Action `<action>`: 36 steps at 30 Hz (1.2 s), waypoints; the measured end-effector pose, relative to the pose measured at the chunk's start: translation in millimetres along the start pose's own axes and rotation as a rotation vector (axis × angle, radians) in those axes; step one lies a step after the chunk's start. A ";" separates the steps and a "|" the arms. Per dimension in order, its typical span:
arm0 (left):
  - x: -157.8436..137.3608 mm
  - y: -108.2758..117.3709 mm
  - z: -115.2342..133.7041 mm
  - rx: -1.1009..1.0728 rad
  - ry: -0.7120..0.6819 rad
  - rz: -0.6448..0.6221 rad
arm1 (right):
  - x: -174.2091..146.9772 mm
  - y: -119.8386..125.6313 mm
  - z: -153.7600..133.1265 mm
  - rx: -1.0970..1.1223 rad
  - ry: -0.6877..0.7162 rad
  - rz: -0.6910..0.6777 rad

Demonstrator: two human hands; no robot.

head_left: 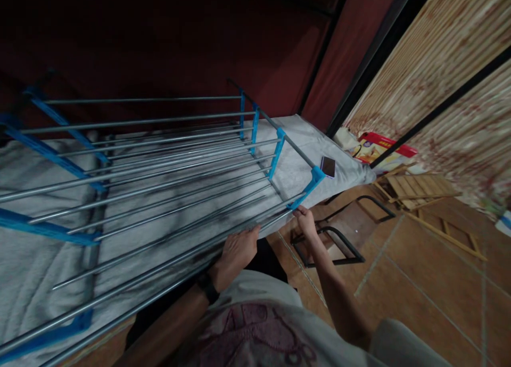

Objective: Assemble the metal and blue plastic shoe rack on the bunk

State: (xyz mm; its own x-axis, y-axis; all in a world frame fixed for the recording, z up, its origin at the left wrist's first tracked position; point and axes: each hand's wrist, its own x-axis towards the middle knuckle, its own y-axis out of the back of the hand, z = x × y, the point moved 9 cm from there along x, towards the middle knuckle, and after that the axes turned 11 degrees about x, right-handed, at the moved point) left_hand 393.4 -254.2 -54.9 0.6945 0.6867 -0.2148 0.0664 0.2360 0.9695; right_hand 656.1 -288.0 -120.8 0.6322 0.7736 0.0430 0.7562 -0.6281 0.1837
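A partly assembled rack of grey metal tubes (159, 196) with blue plastic brackets lies on its side on the grey cloth. My left hand (241, 247), with a dark band at its wrist, is closed around the nearest tubes, right of their middle. My right hand (305, 220) grips the right end of a near tube, where it meets the lower end of the corner blue bracket (309, 188). Its fingertips are partly hidden beneath the joint. Inside the frame, a loose thin tube (120, 264) rests on the cloth.
Grey cloth (295, 132) covers the raised surface, with a phone (328, 166) lying at right. A dark red panel (179, 42) stands behind. On the tiled floor are a black metal-framed chair (343, 244), a wooden slatted piece (419, 188) and a red-and-yellow box (383, 148).
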 end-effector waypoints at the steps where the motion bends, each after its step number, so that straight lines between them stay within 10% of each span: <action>1: 0.6 -0.7 0.1 0.000 -0.005 0.001 | -0.1 0.1 -0.6 -0.006 0.007 0.001; 36: 8.8 -26.7 -14.4 -0.111 0.033 -0.047 | -1.6 2.3 -2.7 -0.118 0.013 0.011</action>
State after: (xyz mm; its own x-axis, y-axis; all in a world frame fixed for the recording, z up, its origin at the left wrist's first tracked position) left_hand 387.4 -244.5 -84.4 0.6685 0.6947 -0.2656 0.0179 0.3420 0.9395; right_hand 656.3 -290.4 -117.8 0.6375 0.7683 0.0583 0.7234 -0.6229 0.2978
